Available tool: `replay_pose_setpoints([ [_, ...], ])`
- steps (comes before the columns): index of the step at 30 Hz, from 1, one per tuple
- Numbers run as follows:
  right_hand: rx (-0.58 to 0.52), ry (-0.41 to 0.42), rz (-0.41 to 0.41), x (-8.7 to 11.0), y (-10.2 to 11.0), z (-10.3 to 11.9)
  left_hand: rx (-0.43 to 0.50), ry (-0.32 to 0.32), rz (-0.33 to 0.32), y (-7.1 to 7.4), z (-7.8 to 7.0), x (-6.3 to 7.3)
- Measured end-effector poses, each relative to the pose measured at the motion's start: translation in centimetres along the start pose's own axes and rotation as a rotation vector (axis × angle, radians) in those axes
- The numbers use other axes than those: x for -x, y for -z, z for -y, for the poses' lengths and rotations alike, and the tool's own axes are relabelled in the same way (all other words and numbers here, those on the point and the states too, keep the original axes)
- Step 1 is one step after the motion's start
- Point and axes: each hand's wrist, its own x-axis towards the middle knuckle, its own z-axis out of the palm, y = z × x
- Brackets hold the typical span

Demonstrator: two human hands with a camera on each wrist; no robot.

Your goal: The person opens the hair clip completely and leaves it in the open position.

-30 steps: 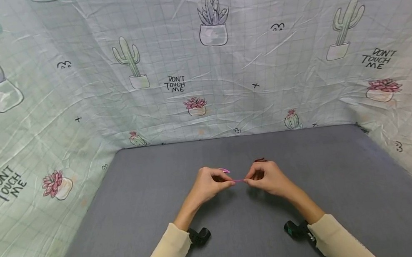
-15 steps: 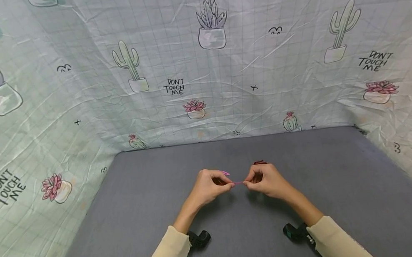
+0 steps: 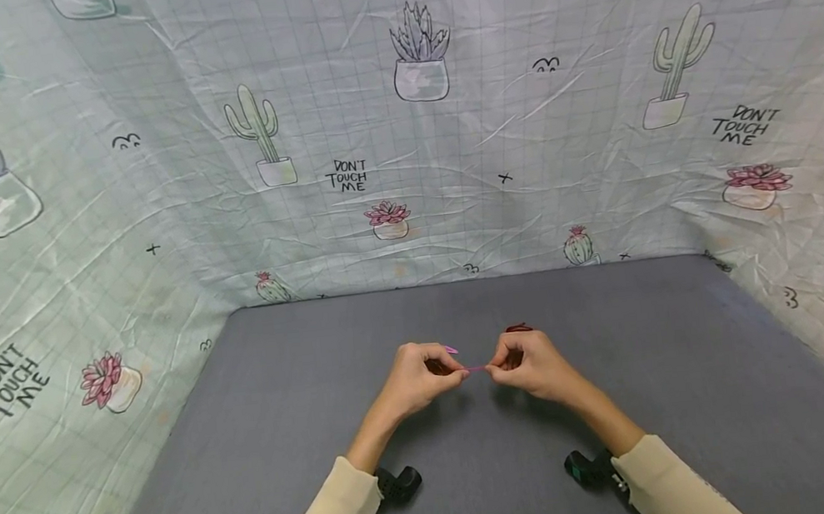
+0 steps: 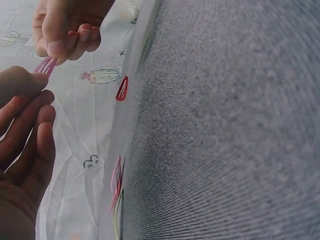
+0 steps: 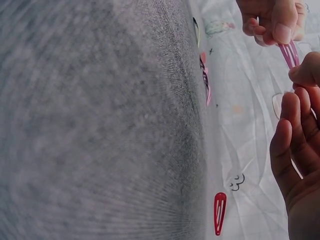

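A pink snap hair clip point(image 3: 476, 368) is stretched between the fingertips of both hands above the grey table. My left hand point(image 3: 412, 381) pinches one end with thumb and forefinger. On the opposite end, my right hand point(image 3: 537, 366) has the same pinch. The left wrist view shows the clip's slotted body point(image 4: 46, 66) bridging the two thumbs, its ends hidden under the fingers. In the right wrist view the other fingers point(image 5: 295, 135) of my right hand are loosely bent, away from the clip.
Beyond the hands lie a red hair clip point(image 5: 220, 213), a pink hair clip point(image 3: 451, 350) partly hidden by my left hand, and a yellow-green one point(image 4: 118, 215). The grey table point(image 3: 288, 437) ends at a cactus-print cloth point(image 3: 474, 133) hung around its back and sides.
The whole head view has shifted slightly, with the table and hands sitting a little lower in it. Both hands keep their pinch on the pink hair clip, almost still.
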Motion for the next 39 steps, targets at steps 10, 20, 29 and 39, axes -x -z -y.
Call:
replay_pose_setpoints([
  [10,0.003,0.009,-0.039,0.22,-0.4,0.01,0.017,0.001,-0.031,-0.32,0.08,0.11],
  [20,0.005,0.003,-0.065,0.31,-0.57,0.11,0.033,-0.005,-0.044,-0.49,0.13,0.19],
  [29,0.022,-0.014,-0.08,0.3,-0.75,0.37,0.038,-0.019,-0.054,-0.38,0.16,0.29],
  [39,0.019,-0.017,-0.089,0.38,-0.72,0.69,0.049,-0.023,-0.059,-0.46,0.02,0.34],
])
